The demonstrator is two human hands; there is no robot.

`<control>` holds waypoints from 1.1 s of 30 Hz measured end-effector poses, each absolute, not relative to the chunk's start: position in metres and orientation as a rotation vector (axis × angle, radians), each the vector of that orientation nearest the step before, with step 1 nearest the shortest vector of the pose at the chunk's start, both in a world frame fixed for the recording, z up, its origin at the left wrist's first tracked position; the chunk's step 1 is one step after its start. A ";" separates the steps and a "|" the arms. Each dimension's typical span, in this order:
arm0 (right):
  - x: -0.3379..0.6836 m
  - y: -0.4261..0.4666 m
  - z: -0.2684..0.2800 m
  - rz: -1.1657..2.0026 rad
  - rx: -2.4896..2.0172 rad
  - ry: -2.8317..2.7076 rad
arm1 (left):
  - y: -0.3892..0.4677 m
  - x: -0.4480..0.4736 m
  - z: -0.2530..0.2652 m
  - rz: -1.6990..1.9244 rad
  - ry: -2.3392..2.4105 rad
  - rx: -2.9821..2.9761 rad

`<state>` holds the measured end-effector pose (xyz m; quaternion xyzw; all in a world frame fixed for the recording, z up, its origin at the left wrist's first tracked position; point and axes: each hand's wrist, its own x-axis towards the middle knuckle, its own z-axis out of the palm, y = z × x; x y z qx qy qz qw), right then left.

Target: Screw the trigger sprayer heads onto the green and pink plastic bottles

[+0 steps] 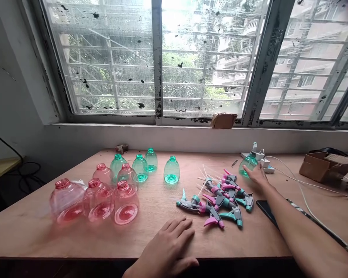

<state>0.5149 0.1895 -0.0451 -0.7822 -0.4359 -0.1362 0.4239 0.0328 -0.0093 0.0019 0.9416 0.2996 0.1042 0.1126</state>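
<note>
A: Quick Q: where's the rounded, see-through green plastic bottle with the pale piece on top [249,161] vs. the right hand [258,174]?

B: Touching. Btl's just L of & slightly beyond the palm, at the far R side of the brown wooden tabletop [150,231], near the white plastic plugs & power strip [266,166].

A: Long axis?

B: Approx. upright, top leaning a bit R in this view. So the hand comes at it from the side, not from above.

A: Grip?

B: Thumb side's across the near face, other fingers partly hidden. Curved around it, but can't tell how firmly, or if the base is on the wood.

A: And the left hand [170,244]?

B: Palm down at the near edge, fingers spread only a little, nothing held. Nearest thing: the heap of grey, pink & teal plastic trigger sprayer heads [219,201], just beyond to the R.

A: So right's nearer the btl?

B: Yep, by far. From the left, btl's well off, far side of that heap, back & R.
</note>
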 end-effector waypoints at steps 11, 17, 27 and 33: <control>0.425 0.175 0.030 -0.564 -1.515 -1.068 | -0.009 0.030 -0.002 0.384 0.846 2.752; 0.300 0.186 0.043 -0.093 -1.315 -1.793 | -0.011 0.030 -0.001 0.424 0.835 2.747; 0.196 0.160 0.036 0.328 -1.185 -1.862 | -0.012 0.030 0.008 0.385 0.840 2.681; 0.233 0.066 0.043 0.423 -1.048 -1.602 | -0.007 0.025 -0.013 0.630 1.003 2.327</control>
